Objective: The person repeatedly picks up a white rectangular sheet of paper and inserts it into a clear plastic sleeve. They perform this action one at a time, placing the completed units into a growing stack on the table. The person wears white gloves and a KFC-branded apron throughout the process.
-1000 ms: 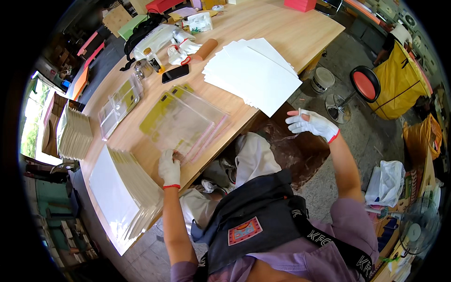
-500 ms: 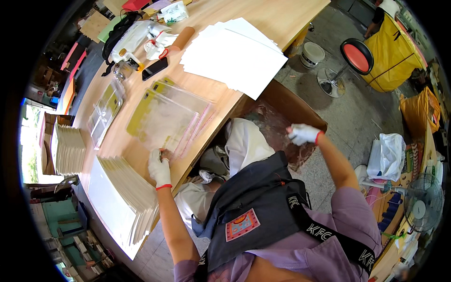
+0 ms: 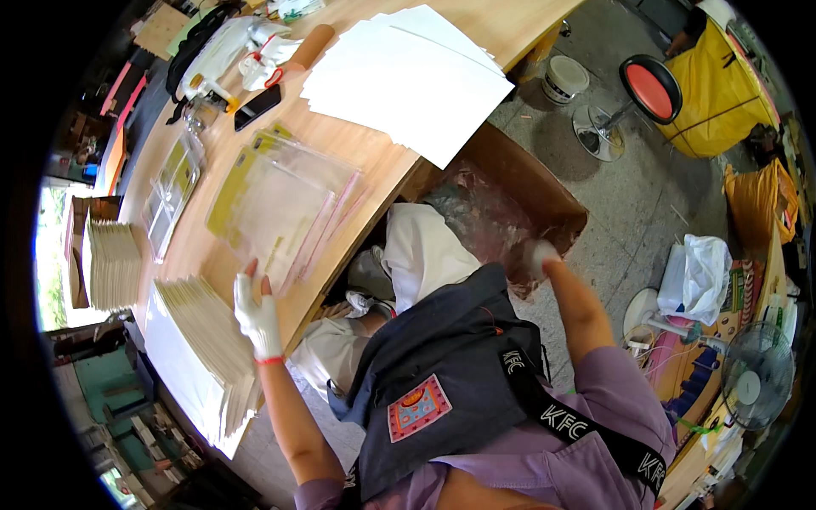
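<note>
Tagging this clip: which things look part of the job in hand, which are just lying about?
Likely the job:
clear plastic sleeves and paper stack, near the left hand
cardboard box of crumpled plastic, by the blurred right hand
white sheets

Probably just lying about:
phone
bucket
stool
fan

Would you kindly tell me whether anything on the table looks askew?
Yes: the white sheets are fanned unevenly, and their near corner juts past the edge of the table, so the pile looks askew. The clear plastic sleeves near the left hand also lie staggered. I notice no spill.
</note>
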A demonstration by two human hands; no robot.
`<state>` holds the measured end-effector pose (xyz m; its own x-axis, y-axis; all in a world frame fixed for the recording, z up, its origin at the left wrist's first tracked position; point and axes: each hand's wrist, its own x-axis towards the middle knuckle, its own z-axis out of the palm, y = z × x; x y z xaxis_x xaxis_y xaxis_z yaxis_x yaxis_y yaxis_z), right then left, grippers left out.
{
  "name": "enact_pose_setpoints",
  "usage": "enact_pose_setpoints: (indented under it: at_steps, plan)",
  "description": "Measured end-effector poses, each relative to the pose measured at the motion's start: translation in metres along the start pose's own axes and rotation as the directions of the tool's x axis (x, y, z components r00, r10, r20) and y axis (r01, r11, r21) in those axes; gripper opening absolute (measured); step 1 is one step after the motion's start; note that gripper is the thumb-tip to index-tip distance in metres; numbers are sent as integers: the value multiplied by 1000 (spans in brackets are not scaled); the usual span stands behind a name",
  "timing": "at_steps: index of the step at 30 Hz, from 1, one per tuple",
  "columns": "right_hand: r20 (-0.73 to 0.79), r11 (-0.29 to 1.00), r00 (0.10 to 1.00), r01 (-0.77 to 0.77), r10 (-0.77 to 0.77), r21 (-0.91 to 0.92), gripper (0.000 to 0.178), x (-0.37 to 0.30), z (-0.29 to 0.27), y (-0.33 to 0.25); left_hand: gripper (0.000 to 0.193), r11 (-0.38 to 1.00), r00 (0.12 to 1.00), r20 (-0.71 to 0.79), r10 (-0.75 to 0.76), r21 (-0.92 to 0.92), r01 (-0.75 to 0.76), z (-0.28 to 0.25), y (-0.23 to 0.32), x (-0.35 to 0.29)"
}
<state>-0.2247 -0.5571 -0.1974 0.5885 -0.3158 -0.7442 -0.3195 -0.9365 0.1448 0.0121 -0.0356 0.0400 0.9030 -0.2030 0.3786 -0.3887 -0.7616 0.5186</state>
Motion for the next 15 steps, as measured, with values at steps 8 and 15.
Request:
enact_pose_setpoints:
  at_steps: [8, 15]
  plan:
    - [45, -292, 988, -87, -149, 952, 55, -35, -50, 32, 26, 853, 827, 529, 189, -506, 128, 88, 121, -28]
    - [-565, -655, 691, 174, -451, 736, 75, -118, -188, 5, 61, 824, 549, 765, 337, -522, 220, 190, 232, -29]
